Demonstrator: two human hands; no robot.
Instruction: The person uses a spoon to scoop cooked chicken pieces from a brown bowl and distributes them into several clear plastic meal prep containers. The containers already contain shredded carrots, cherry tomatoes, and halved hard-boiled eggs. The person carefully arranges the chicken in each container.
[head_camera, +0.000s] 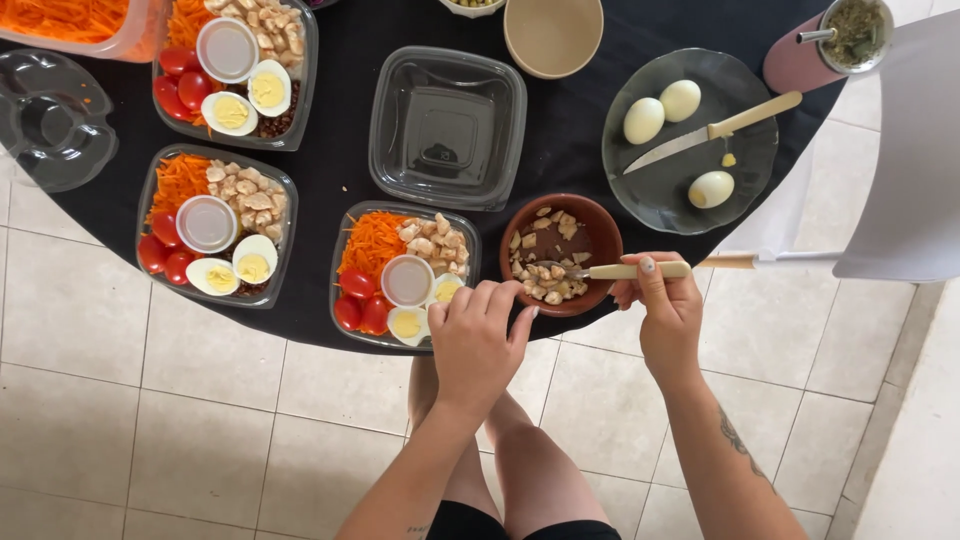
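Head view, looking straight down. Right hand (668, 312) pinches the cream handle of a fork (612, 271), thumb on top, fingers curled shut around it; tines sit in the chicken pieces (540, 272) inside the brown bowl (598, 232). Left hand (478, 342) rests at the near edge of the salad tray (352, 228), fingers bent and loosely together, tips touching the tray rim and just beside the bowl; holding nothing that I can tell.

Handling: fork is stiff and light, best gripped mid-handle as now. Chicken chunks look small, soft, probably a bit greasy, likely to slip off the tines. Bowl looks heavy enough to stay put, fragile if dropped. Clear plastic tray looks thin and flexy; best steadied at the rim.

Surface: round table with black cloth (340, 180), crowded. Two more filled trays (282, 180) at left with carrot, tomatoes, egg halves, a lidded sauce cup. Empty clear container (447, 128) in the middle. Grey plate (745, 190) at right with three peeled eggs (643, 120) and a knife (700, 135). Pink cup (795, 62) far right.

Room: pale tiled floor (130, 400), bare knees below the table edge.
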